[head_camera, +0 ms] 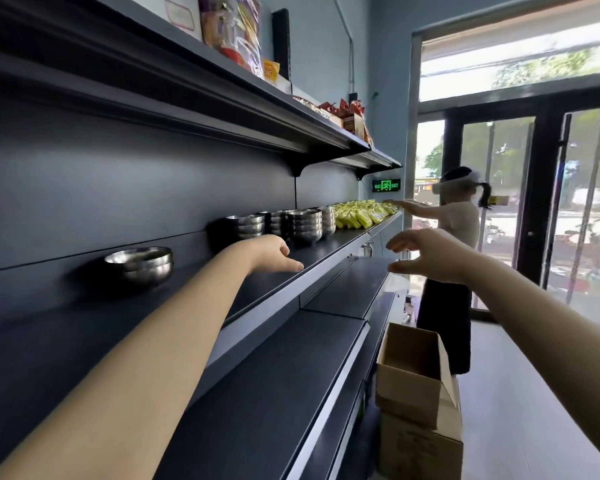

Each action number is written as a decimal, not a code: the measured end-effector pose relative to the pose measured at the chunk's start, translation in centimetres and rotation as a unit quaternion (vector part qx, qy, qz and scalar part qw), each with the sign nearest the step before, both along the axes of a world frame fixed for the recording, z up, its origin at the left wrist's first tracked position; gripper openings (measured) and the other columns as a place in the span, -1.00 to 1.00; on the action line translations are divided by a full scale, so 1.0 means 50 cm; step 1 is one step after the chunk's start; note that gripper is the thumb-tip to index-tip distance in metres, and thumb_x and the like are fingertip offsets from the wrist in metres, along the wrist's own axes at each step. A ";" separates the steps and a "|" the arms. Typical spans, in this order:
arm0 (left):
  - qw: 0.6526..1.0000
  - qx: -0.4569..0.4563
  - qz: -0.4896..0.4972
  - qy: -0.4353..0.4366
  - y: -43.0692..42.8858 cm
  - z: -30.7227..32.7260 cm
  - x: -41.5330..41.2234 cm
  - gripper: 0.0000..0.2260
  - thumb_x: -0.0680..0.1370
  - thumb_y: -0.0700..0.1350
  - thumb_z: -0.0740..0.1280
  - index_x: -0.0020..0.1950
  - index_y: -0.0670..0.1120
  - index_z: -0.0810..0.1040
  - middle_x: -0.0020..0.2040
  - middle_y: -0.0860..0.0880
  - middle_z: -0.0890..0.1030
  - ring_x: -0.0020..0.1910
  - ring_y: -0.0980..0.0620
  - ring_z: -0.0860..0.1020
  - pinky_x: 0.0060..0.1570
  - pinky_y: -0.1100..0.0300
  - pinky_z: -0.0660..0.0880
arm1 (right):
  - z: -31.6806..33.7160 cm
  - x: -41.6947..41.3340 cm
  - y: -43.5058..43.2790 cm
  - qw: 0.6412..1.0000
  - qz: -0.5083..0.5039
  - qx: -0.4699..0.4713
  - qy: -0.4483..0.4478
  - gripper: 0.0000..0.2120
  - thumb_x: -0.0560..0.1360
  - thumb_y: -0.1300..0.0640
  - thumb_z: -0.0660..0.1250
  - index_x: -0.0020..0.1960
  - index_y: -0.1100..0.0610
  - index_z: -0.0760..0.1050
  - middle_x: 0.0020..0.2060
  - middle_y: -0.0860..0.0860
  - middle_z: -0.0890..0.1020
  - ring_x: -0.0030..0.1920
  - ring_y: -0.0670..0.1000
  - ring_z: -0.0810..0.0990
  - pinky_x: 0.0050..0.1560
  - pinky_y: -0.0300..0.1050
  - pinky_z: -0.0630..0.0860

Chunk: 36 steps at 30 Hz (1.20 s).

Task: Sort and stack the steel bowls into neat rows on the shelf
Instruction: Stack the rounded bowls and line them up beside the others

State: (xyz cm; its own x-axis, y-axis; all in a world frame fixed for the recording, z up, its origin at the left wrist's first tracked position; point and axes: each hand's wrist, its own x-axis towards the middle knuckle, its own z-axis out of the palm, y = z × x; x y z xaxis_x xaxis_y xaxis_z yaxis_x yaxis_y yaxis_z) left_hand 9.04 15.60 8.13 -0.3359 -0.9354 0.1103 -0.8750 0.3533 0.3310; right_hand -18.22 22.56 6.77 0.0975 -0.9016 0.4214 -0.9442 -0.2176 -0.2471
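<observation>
Bowls sit on a long dark shelf (326,251). Two bowls (141,266) are stacked near the back wall, apart from the others. More stacks (291,225) stand farther along the shelf in a close group, some in front and some behind. Just past them lie yellow packs (364,213). The left hand (274,256) is over the shelf, between the two bowls and the stacks. Its fingers are loose and point forward, and it holds nothing. The right hand (426,254) is out in the air past the shelf edge. Its fingers and thumb are spread wide, and it holds nothing too. Below are more dark shelves. A brown box (416,375) with its flaps up sits on another box (420,448) by the shelves. Farther down, another person (454,237) reaches to the yellow packs. A higher shelf (222,84) holds bags of snacks. Big windows (499,174) let in bright light.
</observation>
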 end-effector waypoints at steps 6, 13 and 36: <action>0.999 0.009 0.044 0.008 -0.181 -0.017 -0.145 -0.39 0.53 0.14 0.35 0.49 -0.13 0.33 0.45 -0.07 0.40 0.39 -0.05 0.40 0.36 0.07 0.34 | 0.023 -0.150 -0.211 0.999 0.027 -0.003 0.027 -0.55 0.46 0.03 0.45 0.29 0.14 0.51 0.22 0.04 0.60 0.23 0.03 0.55 0.25 -0.15 0.39; 0.990 0.005 0.121 0.066 -0.362 -0.038 -0.244 -0.32 0.50 0.15 0.39 0.51 -0.11 0.27 0.47 -0.08 0.36 0.41 -0.07 0.37 0.37 0.04 0.32 | 0.042 -0.275 -0.438 0.997 0.077 0.008 -0.018 -0.59 0.46 0.04 0.46 0.26 0.13 0.53 0.19 0.02 0.62 0.18 0.02 0.57 0.28 -0.12 0.42; 0.907 0.038 0.231 0.349 -0.868 -0.127 -0.306 0.40 0.02 0.38 0.54 0.57 -0.17 -0.16 0.54 -0.06 0.18 0.49 -0.05 0.22 0.45 0.01 0.25 | -0.007 -0.219 -1.071 0.957 0.252 0.057 -0.134 -0.57 0.43 0.12 0.49 0.25 0.19 0.52 0.12 0.06 0.62 0.09 0.07 0.60 0.24 0.03 0.48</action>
